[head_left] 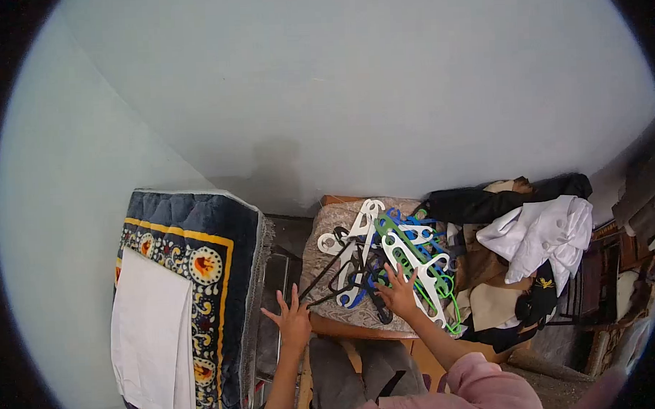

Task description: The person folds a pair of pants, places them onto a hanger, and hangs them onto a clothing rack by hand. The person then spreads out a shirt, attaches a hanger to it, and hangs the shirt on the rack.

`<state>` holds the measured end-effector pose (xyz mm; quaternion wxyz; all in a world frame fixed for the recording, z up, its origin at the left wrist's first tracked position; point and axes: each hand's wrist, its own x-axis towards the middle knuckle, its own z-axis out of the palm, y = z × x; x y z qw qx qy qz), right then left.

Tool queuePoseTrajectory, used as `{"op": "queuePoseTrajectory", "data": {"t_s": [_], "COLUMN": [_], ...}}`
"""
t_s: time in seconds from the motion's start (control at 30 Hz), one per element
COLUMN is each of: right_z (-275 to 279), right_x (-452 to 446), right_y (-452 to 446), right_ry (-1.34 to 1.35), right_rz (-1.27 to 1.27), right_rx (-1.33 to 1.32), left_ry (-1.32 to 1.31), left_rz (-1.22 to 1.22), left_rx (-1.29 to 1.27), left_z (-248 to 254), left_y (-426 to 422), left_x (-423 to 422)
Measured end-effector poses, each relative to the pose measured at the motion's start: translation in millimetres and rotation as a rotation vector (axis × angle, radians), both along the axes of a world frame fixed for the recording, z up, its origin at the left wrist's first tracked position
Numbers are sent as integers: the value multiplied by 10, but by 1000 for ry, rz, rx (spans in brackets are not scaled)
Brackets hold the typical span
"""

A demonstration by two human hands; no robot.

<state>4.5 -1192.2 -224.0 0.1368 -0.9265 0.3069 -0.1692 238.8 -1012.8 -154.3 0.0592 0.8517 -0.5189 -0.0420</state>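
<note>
A pile of plastic clothes hangers lies on a patterned cushioned surface (411, 323) in front of me. White hangers (409, 256), green hangers (455, 312), blue ones and a black hanger (328, 273) overlap in a tangle. My left hand (293, 325) is open with fingers spread, near the lower left end of the black hanger; I cannot tell whether it touches it. Over the near side of the pile, my right hand (398, 296) has its fingers apart, close to the white and green hangers. Contact there is not clear, and nothing shows in its grasp.
At left, a folded white cloth (152, 333) lies on a dark patterned rug or blanket (225, 280). Heaped clothes lie to the right, among them a white garment (541, 233) and a black one (472, 205). A pale wall (381, 94) stands behind.
</note>
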Motion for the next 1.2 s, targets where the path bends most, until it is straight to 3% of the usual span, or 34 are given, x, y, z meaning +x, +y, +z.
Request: {"op": "queuePoseTrajectory", "data": {"t_s": [0.3, 0.43, 0.6, 0.77, 1.0, 1.1, 1.2], "right_z": [976, 1417, 1868, 2340, 3264, 3522, 3586], "right_x": [112, 268, 629, 1305, 2321, 2669, 3082], "right_y": [-69, -118, 38, 634, 1568, 1998, 2320], "right_ry": [-20, -237, -273, -418, -404, -426, -447], "right_rz": [145, -28, 34, 192, 314, 409, 499], "right_rx": [-71, 55, 83, 172, -1, -6, -139], "left_ry": [201, 337, 574, 464, -47, -34, 11], "left_rz": [-57, 3, 189, 359, 558, 696, 686], "left_rx": [-18, -223, -442, -570, -728, -790, -773], "left_z": [166, 477, 963, 1510, 2098, 2316, 2392], "left_y": [82, 217, 412, 588, 1201, 1502, 1820], "left_x": [-253, -281, -290, -363, -164, -68, 71]}}
